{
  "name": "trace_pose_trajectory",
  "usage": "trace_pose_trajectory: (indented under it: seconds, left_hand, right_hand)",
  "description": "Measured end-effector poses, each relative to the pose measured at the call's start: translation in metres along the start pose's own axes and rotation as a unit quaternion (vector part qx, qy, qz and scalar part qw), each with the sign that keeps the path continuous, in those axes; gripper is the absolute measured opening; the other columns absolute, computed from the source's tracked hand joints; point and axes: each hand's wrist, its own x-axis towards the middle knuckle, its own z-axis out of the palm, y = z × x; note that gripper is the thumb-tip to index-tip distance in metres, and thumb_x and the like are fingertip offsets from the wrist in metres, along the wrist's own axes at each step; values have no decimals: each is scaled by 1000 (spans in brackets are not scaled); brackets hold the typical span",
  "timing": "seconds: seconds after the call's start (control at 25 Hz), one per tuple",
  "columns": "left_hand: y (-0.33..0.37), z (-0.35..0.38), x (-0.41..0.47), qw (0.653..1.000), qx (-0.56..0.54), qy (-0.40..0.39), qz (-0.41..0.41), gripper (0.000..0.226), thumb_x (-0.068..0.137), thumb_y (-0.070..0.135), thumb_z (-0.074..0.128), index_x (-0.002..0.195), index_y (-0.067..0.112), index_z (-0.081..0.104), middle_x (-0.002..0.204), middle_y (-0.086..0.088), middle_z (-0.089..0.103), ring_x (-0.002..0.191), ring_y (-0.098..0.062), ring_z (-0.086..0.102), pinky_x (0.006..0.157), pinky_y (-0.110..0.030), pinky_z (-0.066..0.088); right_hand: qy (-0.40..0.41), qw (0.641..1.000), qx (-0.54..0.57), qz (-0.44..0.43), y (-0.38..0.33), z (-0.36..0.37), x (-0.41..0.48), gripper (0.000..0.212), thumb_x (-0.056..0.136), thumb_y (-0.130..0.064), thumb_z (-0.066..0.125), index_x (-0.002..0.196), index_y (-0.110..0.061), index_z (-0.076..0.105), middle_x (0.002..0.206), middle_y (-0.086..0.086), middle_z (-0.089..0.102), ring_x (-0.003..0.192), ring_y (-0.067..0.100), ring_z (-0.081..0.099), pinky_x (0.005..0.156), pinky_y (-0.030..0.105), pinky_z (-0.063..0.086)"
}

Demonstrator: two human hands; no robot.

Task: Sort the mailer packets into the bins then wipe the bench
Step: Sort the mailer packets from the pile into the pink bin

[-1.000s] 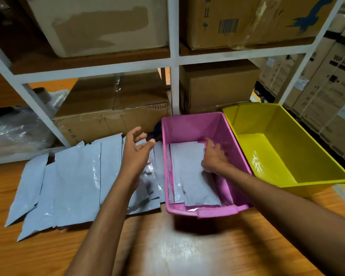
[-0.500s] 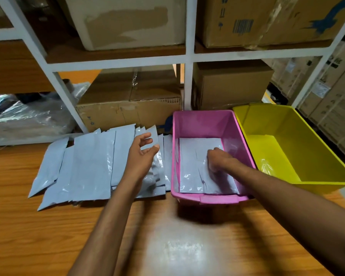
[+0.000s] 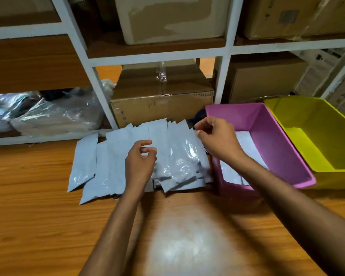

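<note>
Several grey mailer packets [image 3: 116, 156] lie fanned out on the wooden bench [image 3: 38, 226], left of a pink bin [image 3: 275, 144]. A few packets [image 3: 247, 142] lie flat inside the pink bin. The yellow bin [image 3: 317, 124] to its right holds nothing that I can see. My left hand [image 3: 140, 164] hovers over the middle of the pile with loosely curled fingers, holding nothing. My right hand [image 3: 217, 140] is at the pile's right edge, thumb and fingers pinching the top edge of the rightmost packet [image 3: 187, 148].
A white-framed shelf rack [image 3: 221, 76] stands right behind the bench, with cardboard boxes [image 3: 161, 100] and clear plastic-wrapped bundles [image 3: 48, 112] on its shelves. A dark blue object [image 3: 199, 114] peeks out behind the pile.
My right hand has come out of the pink bin and moved left to the pile's right edge. My left hand has curled its fingers. The view has shifted left.
</note>
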Motion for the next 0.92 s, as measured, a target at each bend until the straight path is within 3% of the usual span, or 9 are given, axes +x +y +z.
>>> trace_pose_trajectory:
  seconds: [0.2,0.32,0.48,0.6,0.72,0.8,0.92]
  left_hand:
    - [-44,-58,30,992,111,47,-22,24,98,33,63,121,31,62,114,7,68,105,-19,66,84,-37,55]
    - [-61,-71,47,985,166,26,-31,43,96,42,66,134,24,55,129,2,61,115,-22,62,84,-35,49]
    - [-70,-68,62,976,212,-33,-34,62,89,58,66,136,20,52,133,-2,55,118,-24,59,90,-42,53]
    - [-74,-65,69,970,238,-34,-48,82,83,63,71,146,19,42,143,-5,45,126,-28,54,93,-46,53]
    - [-77,-64,77,971,225,-44,-69,95,77,60,78,151,19,36,147,-7,46,130,-30,53,95,-46,51]
    - [-75,-66,82,978,183,-56,-78,86,76,52,83,144,20,42,140,-4,55,125,-29,57,94,-43,50]
    - [-67,-72,86,990,115,-62,-57,50,81,42,83,120,23,58,115,4,66,111,-25,65,87,-38,52]
  right_hand:
    - [-82,996,-20,44,-14,95,-7,23,91,-17,67,114,-16,71,108,0,73,91,14,69,79,31,59]
    - [-60,994,-60,69,-16,134,-2,43,92,-25,68,133,-15,60,130,4,62,112,20,64,91,34,53]
    - [-27,987,-99,127,-18,160,7,59,88,-28,71,142,-15,49,138,7,54,128,27,52,95,38,48]
    - [-20,976,-148,161,-20,171,13,57,82,-30,74,131,-13,52,128,7,57,120,31,54,87,39,49]
    - [-21,977,-112,183,-18,176,20,45,77,-21,75,117,-14,56,112,2,60,101,25,58,77,35,50]
    - [-25,979,-77,186,-20,176,22,34,76,-14,73,107,-15,58,102,-1,62,91,23,58,69,31,48]
    - [-24,982,-18,187,-23,169,21,16,78,-8,66,93,-12,60,88,-1,64,83,24,61,58,29,45]
